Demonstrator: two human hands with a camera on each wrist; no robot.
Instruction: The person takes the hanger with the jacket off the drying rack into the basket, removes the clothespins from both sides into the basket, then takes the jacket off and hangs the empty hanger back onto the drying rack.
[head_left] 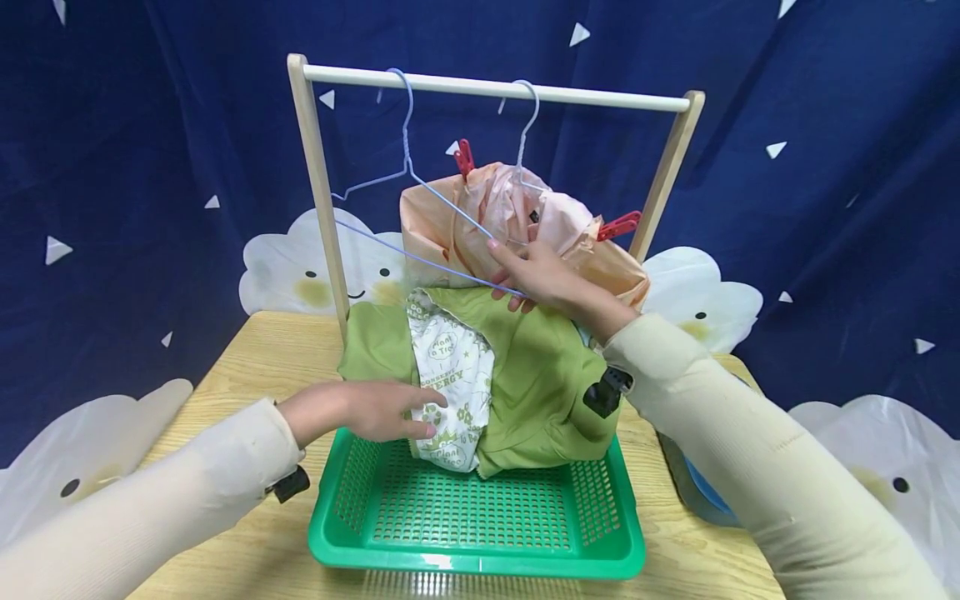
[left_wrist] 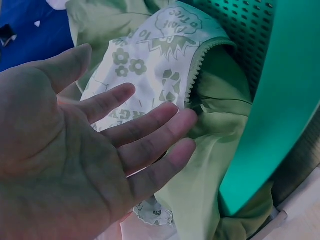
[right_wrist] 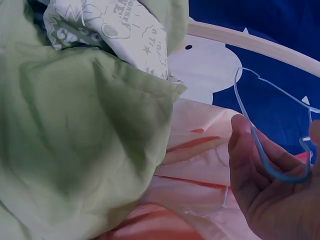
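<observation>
A blue wire clothes hanger (head_left: 442, 198) hangs by its hook from the rack's bar. My right hand (head_left: 542, 275) holds its right corner, and in the right wrist view the bent wire (right_wrist: 280, 176) lies across my fingers and palm. Below, a green jacket (head_left: 536, 375) with a white printed lining (head_left: 450, 367) drapes over the back of a green basket (head_left: 480, 565). My left hand (head_left: 386, 410) is at the lining, fingers loosely extended. In the left wrist view its palm shows with nothing in it, beside the jacket's zipper edge (left_wrist: 192, 80).
A peach garment (head_left: 431, 221) hangs on a second hanger (head_left: 529, 125), with red clothespins (head_left: 619, 226) at both sides. The small rack (head_left: 495, 87) with wooden posts stands on a wooden table (head_left: 255, 350). A blue round object (head_left: 708, 487) is partly hidden behind my right sleeve.
</observation>
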